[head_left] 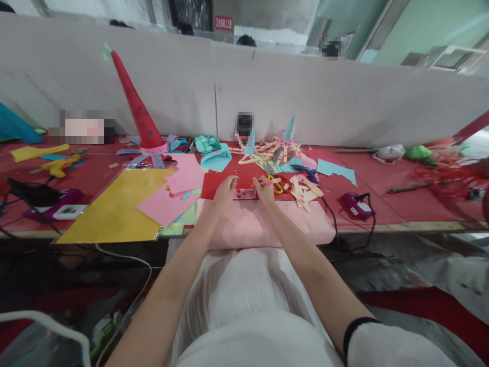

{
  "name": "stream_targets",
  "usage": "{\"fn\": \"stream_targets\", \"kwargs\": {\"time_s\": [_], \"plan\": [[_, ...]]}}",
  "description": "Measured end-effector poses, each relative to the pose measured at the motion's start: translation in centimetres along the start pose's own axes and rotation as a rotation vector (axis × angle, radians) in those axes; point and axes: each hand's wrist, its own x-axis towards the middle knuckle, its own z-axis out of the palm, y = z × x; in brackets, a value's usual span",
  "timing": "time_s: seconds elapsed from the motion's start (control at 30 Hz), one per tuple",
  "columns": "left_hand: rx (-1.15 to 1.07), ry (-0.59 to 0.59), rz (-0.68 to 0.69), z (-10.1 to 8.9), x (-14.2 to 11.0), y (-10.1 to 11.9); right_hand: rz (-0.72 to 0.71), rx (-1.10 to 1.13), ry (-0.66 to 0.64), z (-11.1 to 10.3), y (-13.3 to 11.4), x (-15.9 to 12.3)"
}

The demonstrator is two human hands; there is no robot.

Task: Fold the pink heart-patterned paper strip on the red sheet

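A pink paper strip with darker red spots (245, 193) lies across red paper (214, 183) in front of me. At the strip's left end is my left hand (226, 188), fingers bent and closed on it. My right hand (264, 189) is closed around a slim pink pen (272, 182) at the strip's right end; the pen's tip is too small to make out. Just right of that hand lie yellow-handled scissors (277, 186) and a pile of cream paper strips (305, 192). A pink padded cloth (263, 221) covers the table edge below my hands.
A tall red paper cone (137, 102) stands back left, with a smaller blue cone (289, 130) at the back. Pink sheets (187, 174) and a yellow sheet (118, 209) lie left. A yellow glue gun (61, 164) and purple corded boxes (357, 205) flank the work; a white partition (153, 76) stands behind.
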Motion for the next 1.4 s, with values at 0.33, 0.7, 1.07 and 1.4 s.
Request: {"fn": "stream_targets", "kwargs": {"time_s": [0.33, 0.7, 1.07, 1.4], "plan": [[-0.65, 0.217, -0.047, -0.2, 0.9, -0.3, 0.035, -0.002, -0.008, 0.2, 0.3, 0.4], [-1.407, 0.343, -0.411, -2.9, 1.3, 0.0, 0.05, -0.003, -0.025, 0.2, 0.3, 0.3], [-0.829, -0.011, -0.183, -2.8, 0.8, 0.4, 0.036, -0.032, -0.026, 0.1, -0.3, 0.1], [-0.463, -0.151, -0.069, -0.4, -0.1, 0.9, 0.028, -0.035, -0.024, 0.1, -0.3, 0.1]]}}
